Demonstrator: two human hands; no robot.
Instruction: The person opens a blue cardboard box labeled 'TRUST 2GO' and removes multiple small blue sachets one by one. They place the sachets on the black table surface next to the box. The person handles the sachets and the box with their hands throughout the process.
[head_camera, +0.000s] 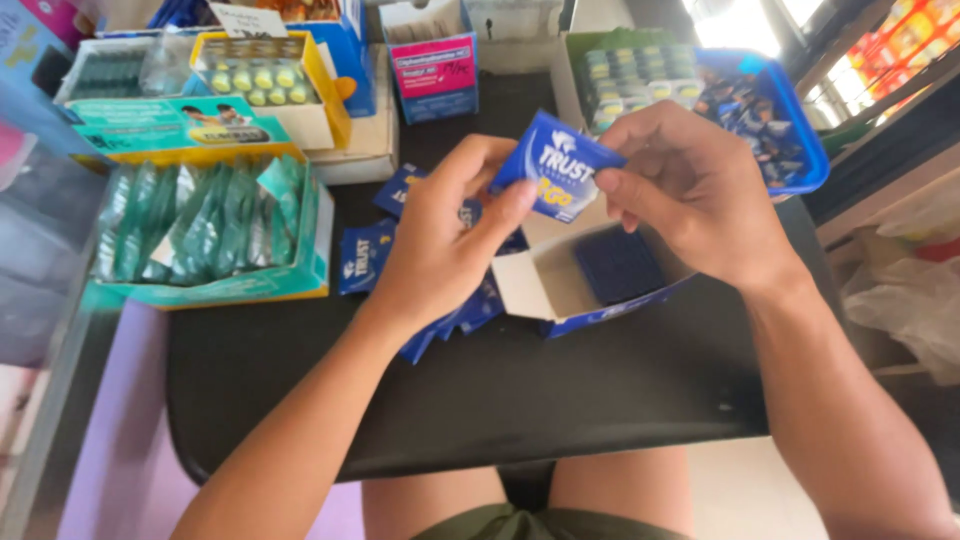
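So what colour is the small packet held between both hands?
Blue packet with white and yellow print, seen in the head view.

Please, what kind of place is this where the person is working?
Probably a small pharmacy or shop counter. The hands hold a blue sachet above an open blue carton, beside a display box of green sachets and boxes of blister-packed pills on a black table.

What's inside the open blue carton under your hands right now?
The open blue carton shows one dark blue packet lying flat on its pale floor. The right hand and the held blue sachet cover its far end.
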